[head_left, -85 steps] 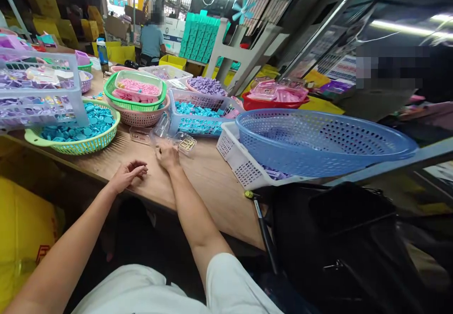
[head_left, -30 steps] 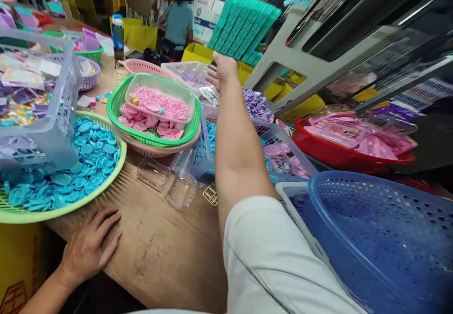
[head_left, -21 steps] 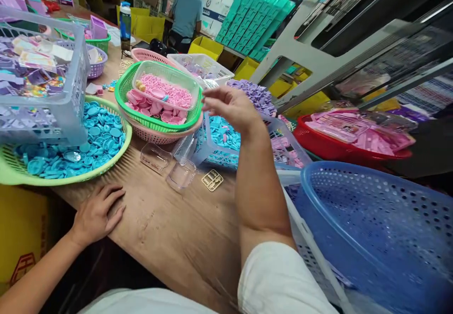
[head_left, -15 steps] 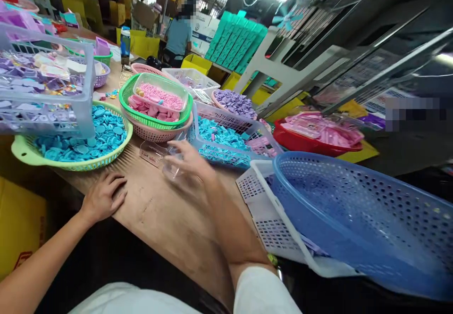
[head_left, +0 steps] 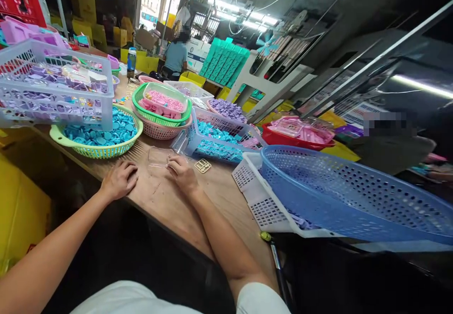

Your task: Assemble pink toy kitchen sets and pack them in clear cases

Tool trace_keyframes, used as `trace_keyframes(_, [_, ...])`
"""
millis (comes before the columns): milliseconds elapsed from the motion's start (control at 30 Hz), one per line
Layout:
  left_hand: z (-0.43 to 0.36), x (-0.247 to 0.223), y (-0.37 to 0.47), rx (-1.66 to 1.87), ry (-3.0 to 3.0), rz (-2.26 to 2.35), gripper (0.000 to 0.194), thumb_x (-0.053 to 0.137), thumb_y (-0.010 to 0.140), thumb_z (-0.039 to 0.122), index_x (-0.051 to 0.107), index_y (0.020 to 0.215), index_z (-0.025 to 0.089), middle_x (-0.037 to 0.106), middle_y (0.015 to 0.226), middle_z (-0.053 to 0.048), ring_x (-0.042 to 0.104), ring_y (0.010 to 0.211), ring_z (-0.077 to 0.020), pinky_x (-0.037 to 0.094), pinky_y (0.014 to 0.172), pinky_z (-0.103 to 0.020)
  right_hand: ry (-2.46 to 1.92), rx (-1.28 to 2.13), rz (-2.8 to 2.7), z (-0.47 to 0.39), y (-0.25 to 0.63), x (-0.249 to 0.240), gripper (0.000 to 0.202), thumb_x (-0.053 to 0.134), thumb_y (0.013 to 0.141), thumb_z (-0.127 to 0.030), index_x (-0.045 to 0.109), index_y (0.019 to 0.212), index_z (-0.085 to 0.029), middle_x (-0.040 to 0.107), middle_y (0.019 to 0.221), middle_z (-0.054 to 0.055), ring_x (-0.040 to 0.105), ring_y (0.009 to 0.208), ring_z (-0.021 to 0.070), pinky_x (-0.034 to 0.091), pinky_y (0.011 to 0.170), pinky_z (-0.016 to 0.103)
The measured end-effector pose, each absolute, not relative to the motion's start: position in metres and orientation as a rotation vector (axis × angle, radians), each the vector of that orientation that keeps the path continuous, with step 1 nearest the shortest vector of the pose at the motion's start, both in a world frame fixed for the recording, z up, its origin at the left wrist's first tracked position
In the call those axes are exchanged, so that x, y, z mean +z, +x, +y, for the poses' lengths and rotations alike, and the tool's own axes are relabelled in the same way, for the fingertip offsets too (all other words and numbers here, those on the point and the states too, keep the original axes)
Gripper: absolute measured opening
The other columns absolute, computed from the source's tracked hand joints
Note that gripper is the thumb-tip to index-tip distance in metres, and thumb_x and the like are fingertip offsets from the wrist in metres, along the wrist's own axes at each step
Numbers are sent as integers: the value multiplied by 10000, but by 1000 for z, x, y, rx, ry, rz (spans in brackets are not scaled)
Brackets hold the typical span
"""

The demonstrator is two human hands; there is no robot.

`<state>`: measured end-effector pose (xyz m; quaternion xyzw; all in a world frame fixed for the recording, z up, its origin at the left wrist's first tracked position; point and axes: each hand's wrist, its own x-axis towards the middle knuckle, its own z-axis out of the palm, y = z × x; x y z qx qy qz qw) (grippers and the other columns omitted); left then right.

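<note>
My left hand (head_left: 119, 180) rests on the wooden table (head_left: 226, 196) near its front edge, fingers loosely curved and apart, holding nothing. Farther right, my right hand (head_left: 181, 172) has its fingers drawn together at the right edge of a clear plastic tray (head_left: 157, 157) lying on the table. Another clear plastic piece (head_left: 180, 142) leans by the crate behind that hand. A small beige frame-like piece (head_left: 203, 165) lies just to the right of my right hand.
A green basket of blue discs (head_left: 102, 150) stands at left, below a clear crate (head_left: 56, 102). Behind are a pink-filled green basket (head_left: 161, 118) and a crate of blue pieces (head_left: 215, 151). A large blue basket (head_left: 318, 186) stands right. A person (head_left: 175, 57) sits in back.
My right hand has come down and back toward me, its fingers closing at the tray. The beige piece now shows on the table. The camera view has shifted; my left hand still rests there.
</note>
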<state>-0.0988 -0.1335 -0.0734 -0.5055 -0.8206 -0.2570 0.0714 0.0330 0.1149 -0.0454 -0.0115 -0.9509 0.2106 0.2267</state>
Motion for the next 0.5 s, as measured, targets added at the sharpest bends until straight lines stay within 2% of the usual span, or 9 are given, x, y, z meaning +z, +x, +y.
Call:
trace_keyframes(67, [-133, -74, -100, -778, -1516, -2463, 335, 490, 955, 371, 678, 1137, 163, 672, 1180, -114, 550, 1094, -311, 526, 940, -470, -69, 792, -2387, 120, 39, -42, 160, 574, 963, -326, 652, 883, -212, 692, 1029, 88, 650, 1023, 210, 526, 943, 358])
trace_keyframes(167, [-133, -74, -100, -763, -1513, -2461, 351, 477, 960, 372, 683, 1142, 155, 672, 1188, -118, 554, 1084, -311, 530, 927, -470, -390, 1151, -1852, 140, 50, -28, 195, 610, 920, -405, 569, 869, -221, 653, 875, 15, 651, 835, 151, 565, 810, 290])
trace_keyframes(267, [-132, -73, -99, -750, -1502, -2462, 361, 476, 957, 371, 688, 1148, 150, 677, 1185, -119, 553, 1083, -314, 525, 932, -473, -748, 1517, -1310, 173, 70, -11, 187, 537, 969, -385, 486, 862, -239, 543, 713, -73, 513, 547, 67, 557, 620, 186])
trace_keyframes(400, [-132, -73, -100, -758, -1504, -2470, 345, 497, 941, 368, 694, 1151, 179, 682, 1186, -107, 556, 1082, -311, 520, 928, -469, -1109, 1876, -1036, 210, 98, -5, 270, 445, 1036, -308, 435, 781, -221, 380, 561, -123, 264, 360, 20, 409, 398, 83])
trace_keyframes(500, [-132, -73, -101, -758, -1507, -2460, 335, 502, 937, 358, 698, 1148, 186, 683, 1187, -107, 560, 1077, -311, 520, 918, -469, -1292, 2007, -1037, 223, 108, -15, 314, 460, 1035, -240, 398, 729, -209, 300, 500, -137, 201, 327, 6, 272, 318, 52])
